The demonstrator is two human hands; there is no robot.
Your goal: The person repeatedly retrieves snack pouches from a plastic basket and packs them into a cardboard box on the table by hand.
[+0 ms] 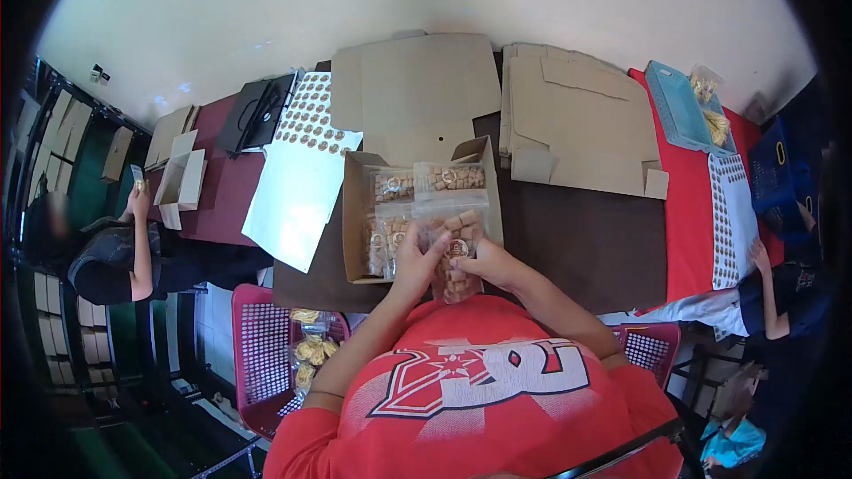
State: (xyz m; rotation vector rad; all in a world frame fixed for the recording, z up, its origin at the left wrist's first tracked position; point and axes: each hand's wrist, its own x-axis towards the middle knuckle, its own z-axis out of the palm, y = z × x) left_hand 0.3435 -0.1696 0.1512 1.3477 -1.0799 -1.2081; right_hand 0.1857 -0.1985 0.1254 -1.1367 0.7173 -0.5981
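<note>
Between my two hands is a clear plastic bag of small brown snack pieces (459,282) with a round label on its front. My left hand (417,257) grips its left side, and my right hand (495,263) pinches the right side near the label. The bag is held upright over the near edge of an open cardboard box (357,186). Inside the box lie several similar snack bags (451,177), two along the far side and others at the left. My hands and the held bag hide part of the box's near right area.
Flattened cardboard (581,124) is stacked right of the box. Sticker sheets (306,151) lie left. A pink basket (262,350) with snack bags stands by my left side. Co-workers are at the left (115,257) and right (781,302). A teal tray (679,111) sits far right.
</note>
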